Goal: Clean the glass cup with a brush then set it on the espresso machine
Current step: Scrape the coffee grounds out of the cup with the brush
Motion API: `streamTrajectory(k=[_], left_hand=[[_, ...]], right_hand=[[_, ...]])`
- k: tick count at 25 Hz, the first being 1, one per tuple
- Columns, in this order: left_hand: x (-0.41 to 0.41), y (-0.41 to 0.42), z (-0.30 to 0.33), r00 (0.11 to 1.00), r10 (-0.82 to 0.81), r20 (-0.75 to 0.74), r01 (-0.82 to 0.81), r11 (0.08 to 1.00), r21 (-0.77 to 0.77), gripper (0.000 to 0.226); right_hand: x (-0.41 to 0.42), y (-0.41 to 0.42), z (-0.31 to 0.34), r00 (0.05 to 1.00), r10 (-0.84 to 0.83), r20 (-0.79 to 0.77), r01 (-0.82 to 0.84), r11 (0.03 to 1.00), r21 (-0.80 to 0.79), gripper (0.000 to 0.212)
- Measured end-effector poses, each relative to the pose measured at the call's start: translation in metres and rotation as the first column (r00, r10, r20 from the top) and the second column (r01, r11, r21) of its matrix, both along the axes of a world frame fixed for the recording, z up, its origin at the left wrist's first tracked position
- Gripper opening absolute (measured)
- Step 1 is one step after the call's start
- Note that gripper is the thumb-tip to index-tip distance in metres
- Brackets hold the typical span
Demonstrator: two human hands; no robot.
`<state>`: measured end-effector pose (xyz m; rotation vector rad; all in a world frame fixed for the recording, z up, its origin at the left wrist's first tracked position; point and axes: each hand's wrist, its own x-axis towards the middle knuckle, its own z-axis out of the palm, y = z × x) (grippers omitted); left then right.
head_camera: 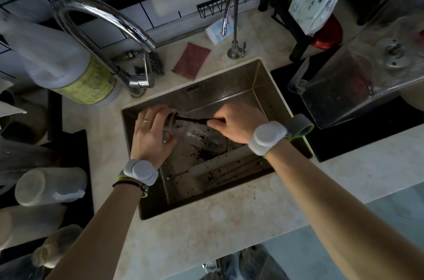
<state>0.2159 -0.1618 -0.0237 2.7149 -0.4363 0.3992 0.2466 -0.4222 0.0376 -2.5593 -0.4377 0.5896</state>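
Dim, underexposed — corners darkest. Glare on tap (pixel 110 20); sink (pixel 229 87) basin murky. Wide-angle bend at edges; bottle (pixel 57 59) & blender jug (pixel 358 78) soft, near lens.

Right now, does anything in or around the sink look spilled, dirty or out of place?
Yes. Dark specks, like coffee grounds, lie scattered over the sink floor, thickest near the glass cup that the left hand holds. The right hand holds the brush.
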Motion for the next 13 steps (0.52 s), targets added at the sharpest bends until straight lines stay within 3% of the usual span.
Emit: streamTrajectory(k=[3, 7, 13], left_hand=[[0.0, -0.002, 0.004, 0.997, 0.075, 0.031, -0.072, 0.994, -0.079, 0.057], [-0.009, 0.014, 0.004, 0.999, 0.004, 0.034, -0.006, 0.999, 0.044, 0.057], [-0.007, 0.022, 0.01, 0.996, 0.089, -0.006, -0.088, 0.987, 0.131, 0.055]], right_hand=[[-0.014, 0.032, 0.001, 0.993, -0.038, 0.114, 0.043, 0.998, -0.04, 0.039], [-0.01, 0.032, 0.008, 0.997, 0.022, -0.08, -0.024, 0.999, -0.033, 0.041], [0.002, -0.018, 0.015, 0.998, 0.02, -0.064, -0.031, 0.986, -0.166, 0.053]])
